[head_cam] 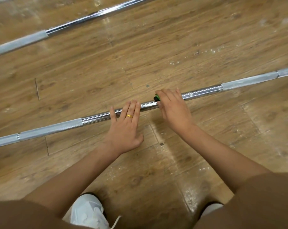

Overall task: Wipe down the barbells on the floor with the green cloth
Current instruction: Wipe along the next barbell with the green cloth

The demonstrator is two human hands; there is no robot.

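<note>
A chrome barbell point(201, 93) lies across the wooden floor from lower left to upper right, with knurled grey sections toward both ends. My right hand point(173, 108) wraps over the smooth middle of the bar and grips the green cloth point(157, 97), of which only a small green edge shows past the fingers. My left hand point(125, 128), with a gold ring, rests flat on the bar just left of it, fingers straight. A second barbell point(60, 28) lies farther away at the upper left.
The wooden plank floor point(93, 71) is scuffed with white dust marks, heaviest at the right. My white shoes point(88, 212) and brown-clad knees fill the bottom edge of the view.
</note>
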